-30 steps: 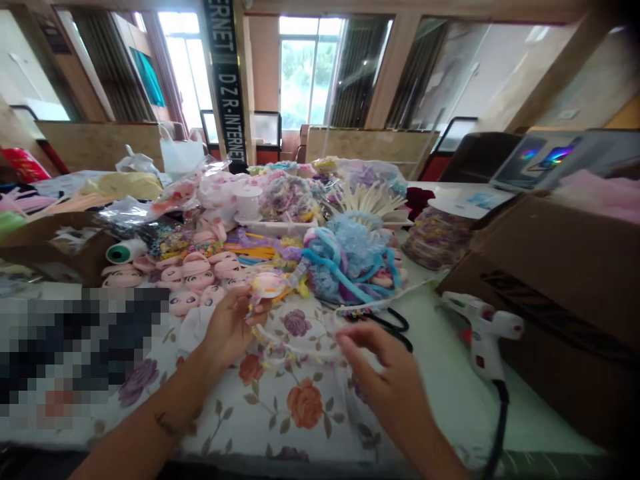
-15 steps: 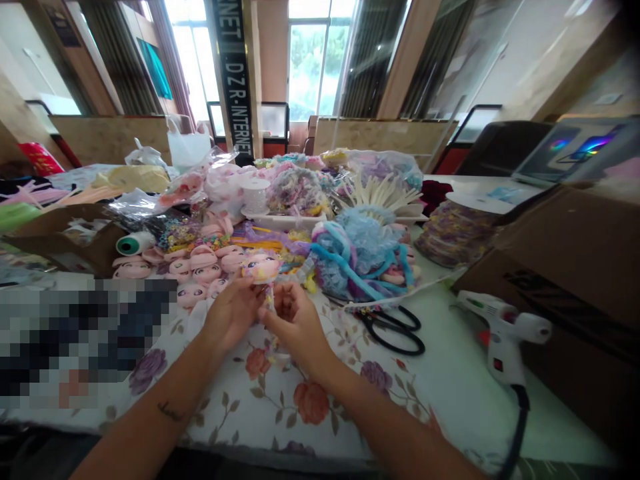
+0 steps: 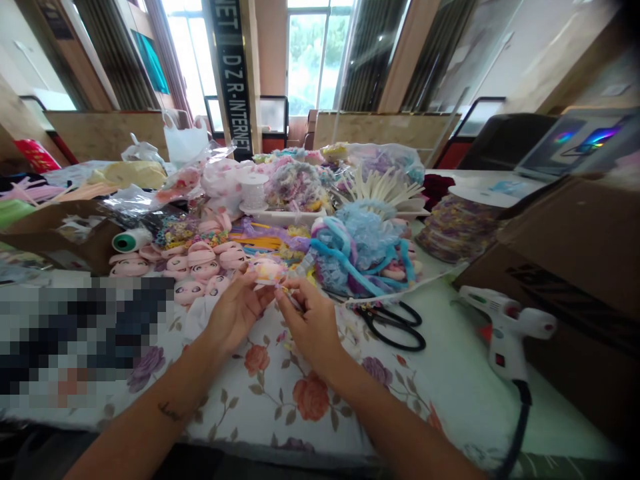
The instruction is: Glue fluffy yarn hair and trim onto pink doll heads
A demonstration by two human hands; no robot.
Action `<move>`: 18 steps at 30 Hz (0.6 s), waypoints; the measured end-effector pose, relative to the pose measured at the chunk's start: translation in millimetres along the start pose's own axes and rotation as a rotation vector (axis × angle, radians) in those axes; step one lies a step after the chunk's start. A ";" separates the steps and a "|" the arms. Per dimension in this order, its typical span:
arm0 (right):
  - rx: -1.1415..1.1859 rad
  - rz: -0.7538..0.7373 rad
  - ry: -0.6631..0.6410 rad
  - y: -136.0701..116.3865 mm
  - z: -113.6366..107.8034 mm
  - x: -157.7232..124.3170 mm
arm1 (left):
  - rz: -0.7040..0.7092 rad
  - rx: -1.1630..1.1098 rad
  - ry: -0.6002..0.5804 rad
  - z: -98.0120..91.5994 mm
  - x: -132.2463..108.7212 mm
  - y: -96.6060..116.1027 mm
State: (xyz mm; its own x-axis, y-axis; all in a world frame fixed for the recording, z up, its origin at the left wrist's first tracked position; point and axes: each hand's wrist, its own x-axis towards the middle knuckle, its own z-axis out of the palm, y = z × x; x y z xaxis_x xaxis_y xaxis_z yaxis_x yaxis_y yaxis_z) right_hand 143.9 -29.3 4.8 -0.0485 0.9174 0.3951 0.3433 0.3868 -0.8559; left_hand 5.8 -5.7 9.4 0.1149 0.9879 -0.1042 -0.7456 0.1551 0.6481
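Note:
My left hand (image 3: 235,313) pinches a small pink doll-face ornament (image 3: 267,270) with pastel trim, held just above the floral tablecloth (image 3: 280,393). My right hand (image 3: 310,320) meets it from the right, fingers closed on the thin stem or band under the ornament. Both hands touch at the piece. What lies under my right palm is hidden.
Several pink doll faces (image 3: 193,263) lie left of my hands. A pile of blue and lilac trim (image 3: 360,257), black scissors (image 3: 397,327) and a white glue gun (image 3: 505,327) sit to the right. A cardboard box (image 3: 575,267) stands at far right; bags of craft stock fill the back.
My right hand came in from the lower right and closed on the piece beside my left hand. The ornament stayed in my left fingers. The view shifted slightly.

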 end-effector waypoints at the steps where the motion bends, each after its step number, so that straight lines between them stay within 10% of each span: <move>1: -0.004 -0.008 0.004 -0.3 0.0 -0.1 | 0.001 0.003 -0.005 0.0 -0.2 -0.1; 18: 0.164 0.178 0.040 -2.0 -4.0 9.6 | -0.050 0.038 0.018 1.8 -2.2 -1.0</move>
State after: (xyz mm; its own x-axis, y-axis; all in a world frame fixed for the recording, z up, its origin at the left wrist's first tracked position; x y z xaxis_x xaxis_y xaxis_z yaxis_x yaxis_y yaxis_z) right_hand 146.4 -21.6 11.6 0.0369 0.9692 0.2436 0.1859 0.2328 -0.9546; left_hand 7.5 -8.0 10.3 0.1396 0.9787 -0.1506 -0.7134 0.2049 0.6702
